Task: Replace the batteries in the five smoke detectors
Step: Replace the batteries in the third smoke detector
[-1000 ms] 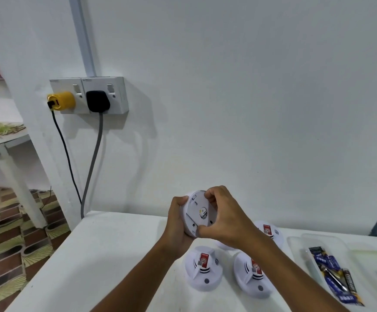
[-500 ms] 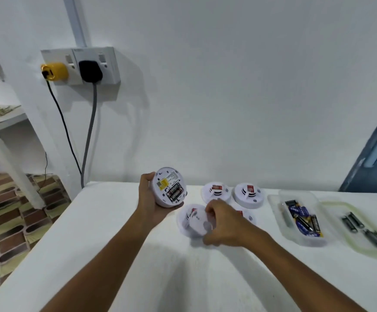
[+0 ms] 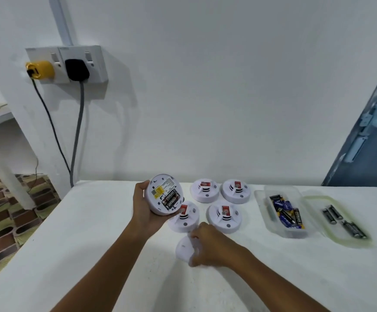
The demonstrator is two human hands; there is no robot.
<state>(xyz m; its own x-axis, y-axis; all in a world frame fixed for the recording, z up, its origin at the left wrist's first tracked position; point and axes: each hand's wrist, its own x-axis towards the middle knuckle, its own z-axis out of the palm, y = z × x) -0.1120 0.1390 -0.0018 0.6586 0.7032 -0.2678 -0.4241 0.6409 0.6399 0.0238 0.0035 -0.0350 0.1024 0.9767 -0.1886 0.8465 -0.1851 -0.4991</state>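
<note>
Head view, surroundings: I see four smoke detectors face up on the worktop [image 3: 97,233] in two rows, the near-left one [image 3: 184,218] partly hidden behind the detector my left hand holds. To their right stands a clear tub [image 3: 283,211] of loose batteries, and beside it a lid [image 3: 340,221] carrying a few dark batteries [image 3: 343,221].

Head view, left hand: my left hand [image 3: 145,208] holds the open detector [image 3: 163,194] above the worktop, its back turned to the camera, fingers wrapped around its rim. Two batteries [image 3: 170,199] sit in its compartment beside a yellow label.

Head view, right hand: my right hand [image 3: 210,246] lies on the white cover plate [image 3: 184,248], fingers curled over its right edge, just in front of the near-left detector.

Head view, room: white worktop against a white wall; a double socket [image 3: 70,64] with a yellow plug [image 3: 40,69] and a black plug [image 3: 77,68]; patterned floor tiles at left.
</note>
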